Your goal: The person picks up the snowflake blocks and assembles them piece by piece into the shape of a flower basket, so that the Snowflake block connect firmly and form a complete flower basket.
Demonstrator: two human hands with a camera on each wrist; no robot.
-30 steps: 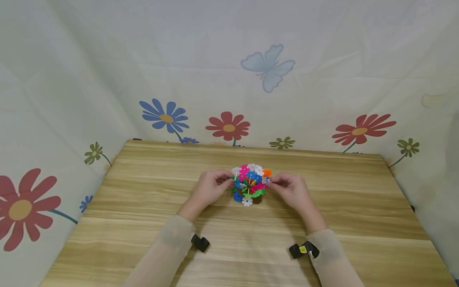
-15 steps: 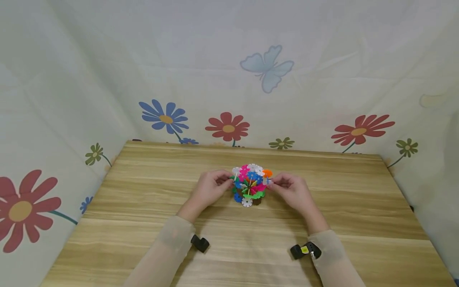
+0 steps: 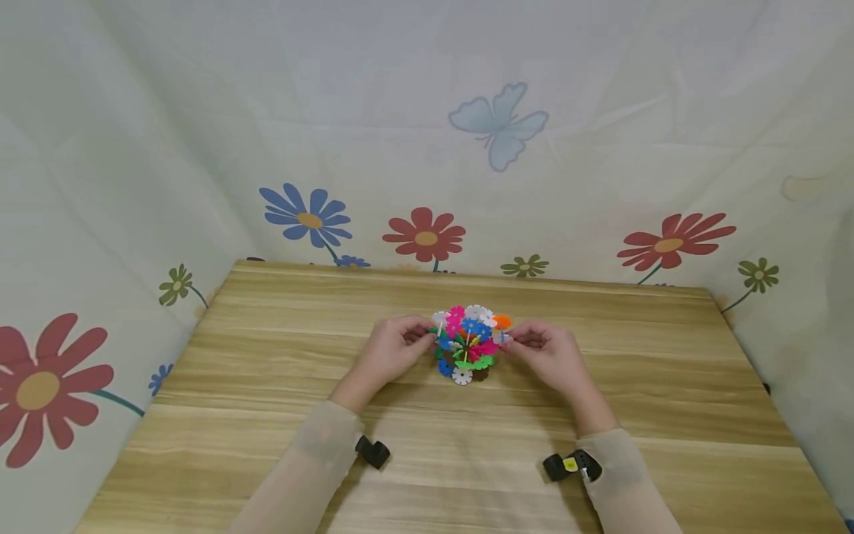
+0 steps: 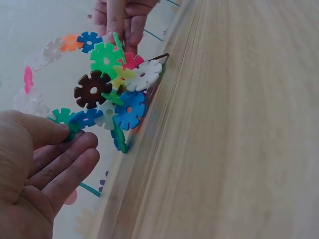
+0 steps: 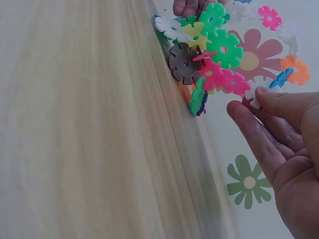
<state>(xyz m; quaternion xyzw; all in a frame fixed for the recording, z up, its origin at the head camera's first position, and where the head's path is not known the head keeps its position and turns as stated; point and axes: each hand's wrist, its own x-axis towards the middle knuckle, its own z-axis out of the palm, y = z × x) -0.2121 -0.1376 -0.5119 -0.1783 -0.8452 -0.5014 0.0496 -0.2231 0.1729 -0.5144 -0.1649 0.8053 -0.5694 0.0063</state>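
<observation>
A build of interlocking snowflake discs (image 3: 475, 326), in many colours, stands near the middle of the table. Its discs form a rounded body with an arch of discs above, seen side-on in both wrist views. With thumb and fingertips, my left hand (image 3: 394, 352) pinches the build's left side at a green disc (image 4: 63, 116). On the opposite side, my right hand (image 3: 550, 357) pinches a white disc (image 5: 253, 98), partly hidden by the thumb. A blue disc (image 5: 282, 77) and an orange disc (image 5: 296, 69) sit just above that grip.
The wood-grain table (image 3: 267, 430) spreads around both hands. Behind it hangs a pale cloth (image 3: 373, 133) printed with flowers and a butterfly. Black wrist devices are strapped at the left cuff (image 3: 327, 437) and the right cuff (image 3: 614, 456).
My right hand has shifted slightly to the right, and the build's right side with its orange disc has moved a little the same way. The left hand stays nearly still.
</observation>
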